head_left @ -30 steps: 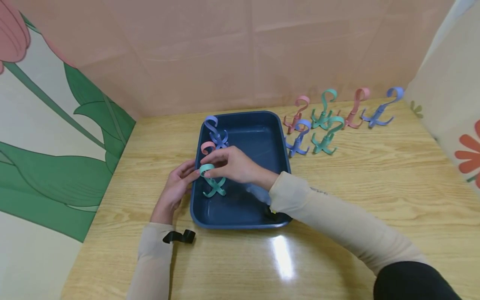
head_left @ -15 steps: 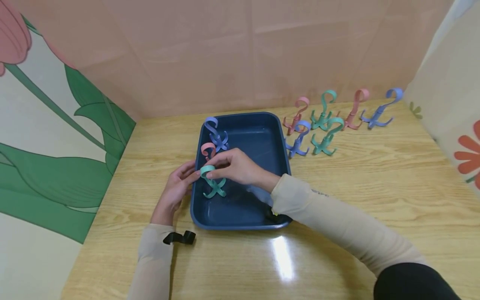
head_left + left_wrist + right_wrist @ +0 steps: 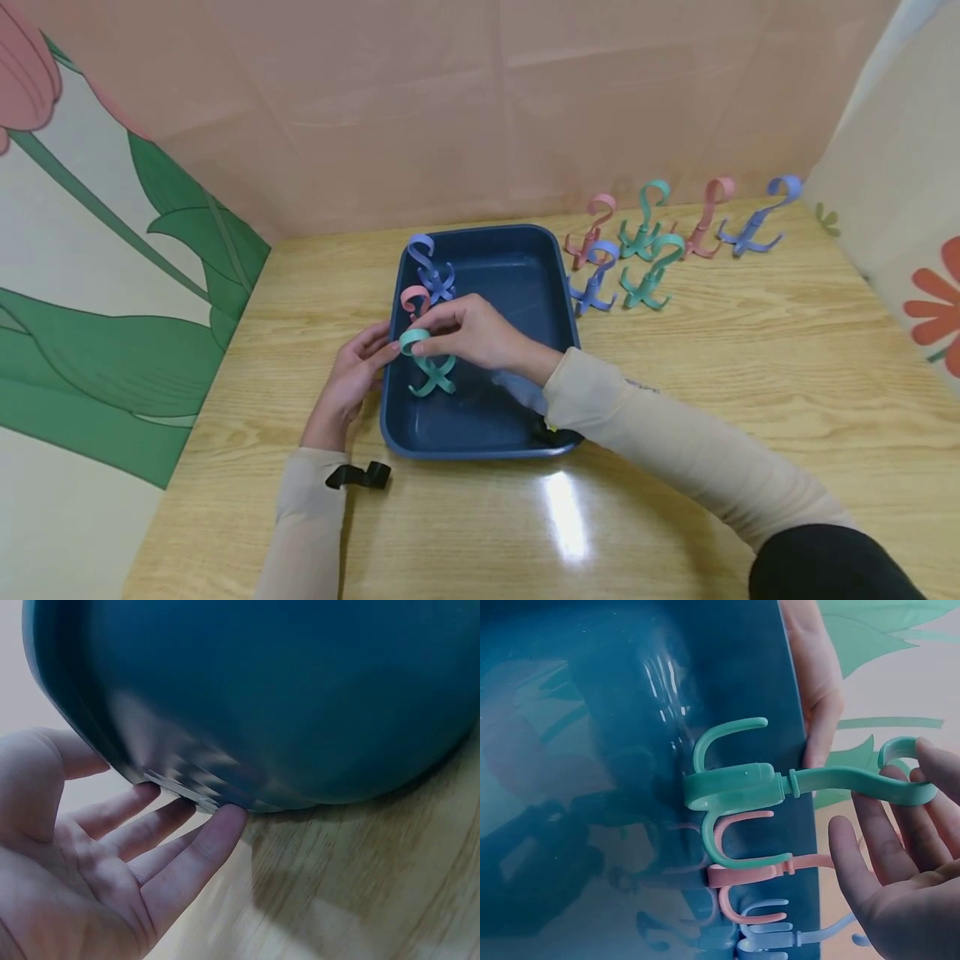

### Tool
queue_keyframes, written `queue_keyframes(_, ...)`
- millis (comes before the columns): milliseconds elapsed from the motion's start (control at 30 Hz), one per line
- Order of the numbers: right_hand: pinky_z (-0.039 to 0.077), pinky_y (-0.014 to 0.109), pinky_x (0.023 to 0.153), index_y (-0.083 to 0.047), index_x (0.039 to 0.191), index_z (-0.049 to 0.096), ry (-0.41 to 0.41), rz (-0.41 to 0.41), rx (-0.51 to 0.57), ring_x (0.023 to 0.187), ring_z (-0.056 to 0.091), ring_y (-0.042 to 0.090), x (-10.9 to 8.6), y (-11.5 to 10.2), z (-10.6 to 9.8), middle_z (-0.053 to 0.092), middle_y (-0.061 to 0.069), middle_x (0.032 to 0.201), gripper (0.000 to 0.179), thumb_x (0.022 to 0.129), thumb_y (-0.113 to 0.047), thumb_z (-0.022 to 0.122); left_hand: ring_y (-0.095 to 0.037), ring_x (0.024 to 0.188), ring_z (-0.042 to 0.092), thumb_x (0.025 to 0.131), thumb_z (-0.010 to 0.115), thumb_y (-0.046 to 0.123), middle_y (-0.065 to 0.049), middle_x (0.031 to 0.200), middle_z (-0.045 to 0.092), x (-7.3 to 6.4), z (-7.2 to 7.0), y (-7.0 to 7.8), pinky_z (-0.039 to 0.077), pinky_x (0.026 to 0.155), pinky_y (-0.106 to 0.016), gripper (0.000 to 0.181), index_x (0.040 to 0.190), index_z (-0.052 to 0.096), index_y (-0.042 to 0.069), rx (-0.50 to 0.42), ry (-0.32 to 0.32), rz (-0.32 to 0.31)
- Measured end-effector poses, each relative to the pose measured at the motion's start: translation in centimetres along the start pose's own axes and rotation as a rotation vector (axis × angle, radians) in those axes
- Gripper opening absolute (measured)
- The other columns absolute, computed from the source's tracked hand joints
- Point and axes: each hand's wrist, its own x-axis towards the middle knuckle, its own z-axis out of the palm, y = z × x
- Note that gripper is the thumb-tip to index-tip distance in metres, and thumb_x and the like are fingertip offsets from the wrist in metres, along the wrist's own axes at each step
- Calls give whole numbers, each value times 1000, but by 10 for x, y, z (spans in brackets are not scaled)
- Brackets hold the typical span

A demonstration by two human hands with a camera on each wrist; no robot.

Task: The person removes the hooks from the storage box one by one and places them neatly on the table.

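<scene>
A dark blue tray [image 3: 551, 275] lies on the wooden table. Three hooks stand along its left wall: blue [image 3: 432, 271] at the back, pink [image 3: 412, 298] in the middle, green [image 3: 429, 368] nearest. My right hand [image 3: 468, 329] reaches across the tray. Its straight fingers [image 3: 930, 761] touch the top curl of the green hook [image 3: 780, 784], whose prongs rest against the tray [image 3: 592, 750]. The pink hook [image 3: 757, 871] and blue hook [image 3: 780, 939] stand behind it. My left hand [image 3: 352, 375] lies flat with fingertips [image 3: 225, 825] against the outer wall of the tray [image 3: 285, 697].
Several more hooks stand on the table right of the tray: pink [image 3: 596, 223], green [image 3: 645, 223], pink [image 3: 705, 218], blue [image 3: 753, 221], blue [image 3: 596, 279] and green [image 3: 651, 275]. A black strap [image 3: 360, 476] sits at my left wrist. Panel walls close the left, back and right sides.
Hardly anything: my right hand stays at the green hook's curl and my left hand stays against the tray's wall. Only the view shifts slightly.
</scene>
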Motion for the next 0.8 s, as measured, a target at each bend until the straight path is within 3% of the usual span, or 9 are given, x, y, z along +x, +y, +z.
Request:
queue_keyframes(333, 53, 37, 65, -7, 102, 71, 25, -44, 70, 75, 65, 24, -8, -24, -10, 70, 7, 88, 22, 81, -11, 72, -23, 110, 54, 90, 62, 30, -3, 129, 54, 1, 0, 0, 52, 72, -34, 44, 131, 52, 21, 9, 6, -3)
queue_keyframes(533, 53, 39, 70, -6, 102, 70, 33, -54, 110, 77, 66, 27, -16, -40, -20, 70, 11, 89, 21, 81, -10, 71, -25, 109, 55, 91, 61, 27, -5, 130, 54, 0, 1, 0, 51, 68, -32, 44, 132, 51, 19, 15, 7, 8)
queue_keyframes(800, 52, 39, 75, 3, 102, 68, 107, -49, 21, 84, 67, 24, -41, -73, -39, 69, 14, 91, 20, 83, -4, 69, -24, 109, 55, 91, 61, 23, -5, 130, 54, 0, 1, -2, 52, 68, -34, 42, 132, 51, 19, 17, 32, 1)
